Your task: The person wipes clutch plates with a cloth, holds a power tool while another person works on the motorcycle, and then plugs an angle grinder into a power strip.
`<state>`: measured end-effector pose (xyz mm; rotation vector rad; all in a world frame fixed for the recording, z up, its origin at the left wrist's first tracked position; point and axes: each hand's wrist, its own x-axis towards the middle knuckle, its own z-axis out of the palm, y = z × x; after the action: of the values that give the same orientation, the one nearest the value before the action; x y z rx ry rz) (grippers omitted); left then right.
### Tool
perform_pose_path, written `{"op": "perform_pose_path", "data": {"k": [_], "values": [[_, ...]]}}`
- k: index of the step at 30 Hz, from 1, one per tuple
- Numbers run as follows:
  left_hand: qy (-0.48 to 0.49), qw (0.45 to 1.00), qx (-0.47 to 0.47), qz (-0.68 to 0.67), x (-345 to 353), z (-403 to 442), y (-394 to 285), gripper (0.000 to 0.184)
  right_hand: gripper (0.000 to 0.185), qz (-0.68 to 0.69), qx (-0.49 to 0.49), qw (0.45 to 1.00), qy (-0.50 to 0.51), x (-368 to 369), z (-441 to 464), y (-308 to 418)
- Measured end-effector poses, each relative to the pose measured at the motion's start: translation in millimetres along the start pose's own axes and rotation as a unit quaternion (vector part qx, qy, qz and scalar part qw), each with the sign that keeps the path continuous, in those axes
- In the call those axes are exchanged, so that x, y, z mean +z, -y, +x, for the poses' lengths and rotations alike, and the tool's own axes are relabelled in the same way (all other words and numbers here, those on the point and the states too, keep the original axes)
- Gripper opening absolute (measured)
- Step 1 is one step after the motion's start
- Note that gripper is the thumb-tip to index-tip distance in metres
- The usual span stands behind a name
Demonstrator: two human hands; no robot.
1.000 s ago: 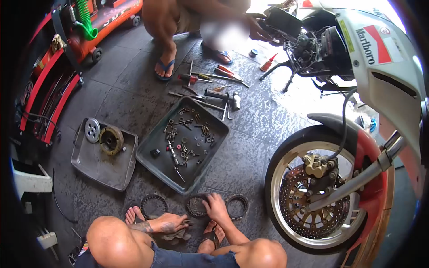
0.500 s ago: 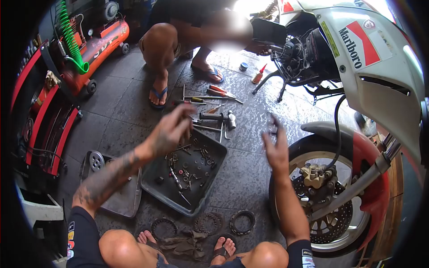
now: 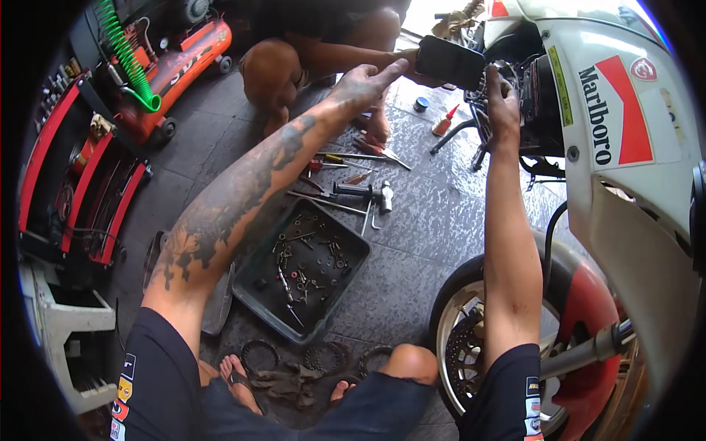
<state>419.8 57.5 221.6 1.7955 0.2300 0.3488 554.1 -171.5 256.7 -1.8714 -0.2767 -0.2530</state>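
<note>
now that the left hand (image 3: pixel 366 82) and right hand (image 3: pixel 503 110) flank the black boxy part (image 3: pixel 450 62) near the white fairing (image 3: pixel 625 165), having reached forward, work seems centred there, left fingers extended, right fingers' grip unclear.

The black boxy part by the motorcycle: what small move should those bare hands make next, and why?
Perhaps steady the black boxy part from both ends: the left hand points toward one end and the right hand is up by the other, though whether either touches it is unclear.

Black short sleeves (image 3: pixel 168 367) with coloured patches (image 3: pixel 126 388), navy shorts (image 3: pixel 357 408), sandals (image 3: pixel 238 378)
</note>
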Motion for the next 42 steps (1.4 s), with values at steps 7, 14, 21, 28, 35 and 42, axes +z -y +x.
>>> {"op": "perform_pose_path", "data": {"k": [7,14,21,28,35,42], "values": [[0.044,0.998,-0.043,-0.003,0.3,-77.1,29.6,0.075,0.117,-0.031,0.011,0.999,-0.038,49.0,59.4,-7.4],[-0.010,0.997,-0.062,-0.041,-73.7,-54.6,90.3,0.052,0.088,-0.076,0.092,0.988,-0.102,51.8,55.9,12.9],[0.049,0.976,-0.137,-0.162,-47.1,-130.9,120.2,0.040,0.083,-0.288,0.052,0.934,-0.205,66.6,21.1,51.6],[0.062,0.971,-0.131,-0.189,-33.8,-124.0,98.7,0.046,0.084,-0.289,0.075,0.938,-0.174,57.2,20.3,49.9],[0.018,0.983,-0.048,-0.174,-26.1,-29.5,27.6,0.080,0.072,0.095,0.111,0.985,-0.090,54.2,36.1,1.8],[0.027,0.989,-0.024,-0.142,44.7,64.4,-29.1,0.111,0.070,0.047,0.086,0.990,-0.101,60.4,34.4,14.6]]}}
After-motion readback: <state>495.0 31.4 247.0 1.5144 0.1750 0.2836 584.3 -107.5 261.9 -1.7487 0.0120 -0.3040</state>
